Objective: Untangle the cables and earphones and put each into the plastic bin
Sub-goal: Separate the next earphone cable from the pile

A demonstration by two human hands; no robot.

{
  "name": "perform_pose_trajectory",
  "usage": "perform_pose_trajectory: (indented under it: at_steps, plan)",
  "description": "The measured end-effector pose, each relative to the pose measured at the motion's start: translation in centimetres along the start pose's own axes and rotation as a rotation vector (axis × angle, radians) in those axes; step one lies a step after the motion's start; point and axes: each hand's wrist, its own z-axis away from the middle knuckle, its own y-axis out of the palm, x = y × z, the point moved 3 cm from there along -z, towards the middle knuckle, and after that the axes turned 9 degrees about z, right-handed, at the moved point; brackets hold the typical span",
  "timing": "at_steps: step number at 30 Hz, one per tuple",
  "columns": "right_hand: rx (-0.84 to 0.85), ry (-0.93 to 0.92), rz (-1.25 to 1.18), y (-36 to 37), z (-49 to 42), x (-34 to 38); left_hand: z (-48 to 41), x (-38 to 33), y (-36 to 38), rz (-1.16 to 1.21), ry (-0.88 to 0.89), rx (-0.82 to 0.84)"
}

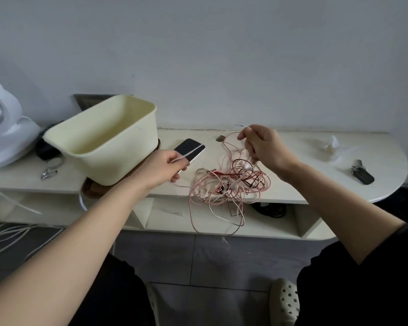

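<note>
I had my left hand [167, 169] pinching a white cable [191, 151] taut beside the plastic bin [118, 165], probably to tease it loose. My right hand [265, 147] gripped pink strands raised above the tangle [229, 184] at the desk's [316, 149] front edge. The bin sat tilted my way, nothing showing inside.

Both forearms are bare. The left arm [92, 220] comes in from 8 o'clock and reaches toward 1 o'clock. The left hand [167, 167] is palm-inward with curled fingers, and its grip pinches a white cable [193, 150] between thumb and forefinger. The right arm [339, 201] comes in from 4 o'clock and angles toward 11 o'clock, wrist bent. The right hand [266, 147] is raised higher than the left, back of the hand to the camera, fingers curled down on strands lifted from the pink tangle of cables [222, 187].
</note>
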Motion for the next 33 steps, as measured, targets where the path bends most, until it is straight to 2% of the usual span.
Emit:
perform_pose_trajectory:
  at_steps: [3, 6, 8, 10, 12, 16, 19, 23, 25, 28, 33]
  plan:
    - [-0.032, -0.013, 0.171, -0.5, 0.1, -0.2, 0.6, -0.6, -0.4, 0.277, -0.016, -0.004]
    - [0.086, -0.014, 0.475, -0.3, 0.8, -0.7, 2.0, -1.9, 0.1, 0.472, 0.007, 0.11]
    - [0.202, 0.002, 0.663, 0.0, 1.5, -1.0, 2.7, -2.3, 0.2, 0.341, 0.039, 0.136]
    - [0.298, 0.035, 0.774, 0.1, 2.3, -1.2, 3.1, -2.1, 0.3, 0.145, 0.038, 0.177]
    - [0.384, 0.077, 0.851, 0.0, 2.6, -1.7, 3.3, -1.7, 0.4, 0.055, -0.002, 0.221]
    - [0.674, 0.191, 1.002, 0.0, 3.9, -2.7, 4.2, -2.0, 1.0, 0.161, -0.023, 0.357]
    - [0.838, 0.153, 1.013, 0.4, 5.1, -2.2, 4.4, -2.3, 1.4, 0.243, 0.005, 0.423]
    - [0.789, 0.075, 0.398, 2.4, 5.5, 0.4, 4.5, -2.5, 2.5, 0.184, 0.104, 0.446]
    - [0.783, 0.021, 0.199, 3.2, 5.5, 1.5, 4.3, -2.7, 2.7, 0.172, 0.134, 0.424]
    - [0.693, 0.026, 0.107, 2.9, 5.2, 2.4, 3.7, -2.4, 2.7, 0.184, 0.106, 0.396]
    - [0.169, 0.133, 0.172, -0.1, 2.8, 1.7, 3.0, -0.9, 2.2, 0.011, 0.014, 0.369]
